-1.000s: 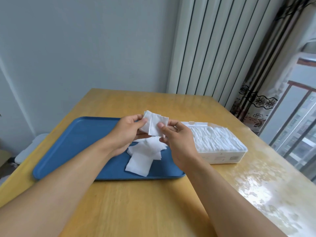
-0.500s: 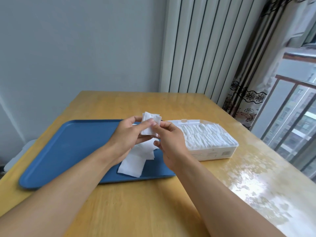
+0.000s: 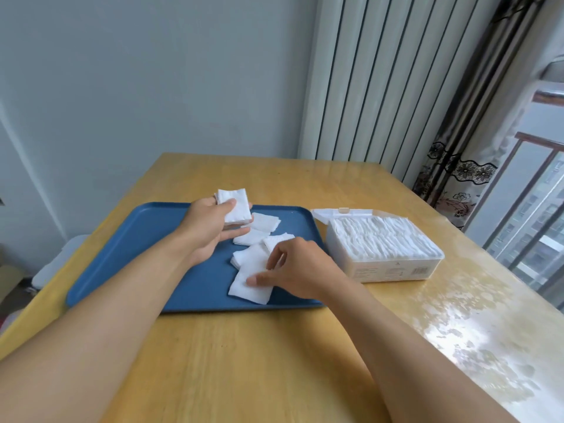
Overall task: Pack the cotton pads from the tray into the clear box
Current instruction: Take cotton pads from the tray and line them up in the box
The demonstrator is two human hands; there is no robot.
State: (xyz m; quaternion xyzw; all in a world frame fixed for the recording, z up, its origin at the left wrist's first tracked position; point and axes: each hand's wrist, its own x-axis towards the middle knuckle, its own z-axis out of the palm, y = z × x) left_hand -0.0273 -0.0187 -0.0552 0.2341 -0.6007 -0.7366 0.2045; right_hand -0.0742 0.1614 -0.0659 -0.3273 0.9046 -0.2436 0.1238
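Left hand [image 3: 210, 230]: alone now grips the gathered cotton-pad stack [image 3: 234, 206]. Right hand [image 3: 293, 267]: released it, fingers loosely spread, touching loose pads [image 3: 251, 288] on blue tray [image 3: 128, 248]. Collection continues.

Print on the clear box [image 3: 393, 271] is unreadable.

Flat blue plastic tray [image 3: 128, 254] on the pale wooden table [image 3: 274, 361], loose white square cotton pads [image 3: 250, 264] scattered on its right half, clear rectangular plastic box [image 3: 396, 270] just right of the tray, packed pads inside.
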